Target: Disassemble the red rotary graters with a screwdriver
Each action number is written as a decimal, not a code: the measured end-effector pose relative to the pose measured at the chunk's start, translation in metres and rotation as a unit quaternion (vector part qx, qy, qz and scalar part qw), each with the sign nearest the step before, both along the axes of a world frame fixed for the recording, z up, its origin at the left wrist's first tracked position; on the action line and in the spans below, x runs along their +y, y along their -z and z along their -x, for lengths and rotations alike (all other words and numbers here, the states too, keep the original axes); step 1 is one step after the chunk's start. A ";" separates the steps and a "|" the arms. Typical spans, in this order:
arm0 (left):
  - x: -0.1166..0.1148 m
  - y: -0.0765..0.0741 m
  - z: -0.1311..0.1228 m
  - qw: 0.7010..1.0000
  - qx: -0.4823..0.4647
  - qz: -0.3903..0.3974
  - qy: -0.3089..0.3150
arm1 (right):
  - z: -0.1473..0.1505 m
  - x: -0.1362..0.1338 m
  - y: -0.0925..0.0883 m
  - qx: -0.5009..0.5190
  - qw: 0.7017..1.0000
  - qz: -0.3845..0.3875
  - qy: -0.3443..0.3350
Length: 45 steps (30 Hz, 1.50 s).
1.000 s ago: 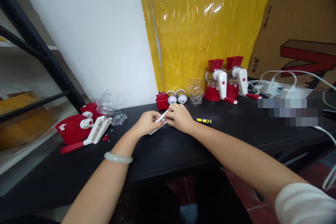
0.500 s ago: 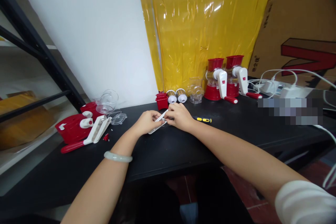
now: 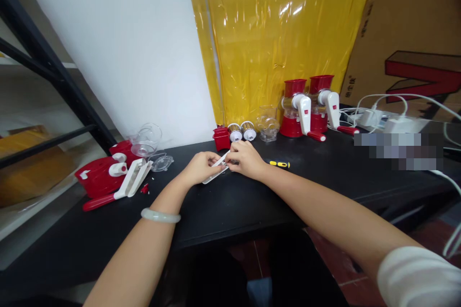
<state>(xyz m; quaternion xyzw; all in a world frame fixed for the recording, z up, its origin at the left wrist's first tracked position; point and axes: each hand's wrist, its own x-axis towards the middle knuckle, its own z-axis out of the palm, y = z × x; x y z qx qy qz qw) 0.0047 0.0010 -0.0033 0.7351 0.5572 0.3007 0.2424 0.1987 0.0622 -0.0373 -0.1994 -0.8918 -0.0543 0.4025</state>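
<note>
My left hand (image 3: 201,167) grips the left side of a white plastic crank-handle piece (image 3: 212,177) low over the black table. From the right, my right hand (image 3: 248,159) closes its fingers on the same piece; whether a small part sits between the fingertips is hidden. A yellow and black screwdriver (image 3: 279,164) lies just beyond my right wrist, partly covered by it. Behind the hands stand a small red plastic hopper (image 3: 221,139) and two drum graters, the left drum (image 3: 235,133) and the right drum (image 3: 248,131).
Two assembled red-and-white rotary graters (image 3: 296,110) stand at the back right, near white cables and chargers (image 3: 394,124). At left lie red grater bases (image 3: 101,177), a red-gripped crank (image 3: 108,199), clear plastic parts (image 3: 162,163) and small red bits (image 3: 144,188). A clear housing (image 3: 268,127) stands behind.
</note>
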 end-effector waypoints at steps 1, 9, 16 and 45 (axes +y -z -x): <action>0.000 0.000 0.000 1.000 -0.001 0.002 0.000 | 0.000 0.000 0.000 0.003 1.000 0.000 -0.003; 0.000 0.001 0.002 1.000 -0.018 0.016 0.003 | 0.000 0.000 0.000 0.006 1.000 0.010 -0.010; 0.002 0.002 0.003 1.000 -0.014 0.007 0.008 | -0.001 0.001 0.001 0.006 1.000 0.002 -0.009; 0.003 0.002 0.007 1.000 0.018 -0.011 0.006 | 0.002 -0.010 -0.003 -0.022 1.000 0.003 -0.007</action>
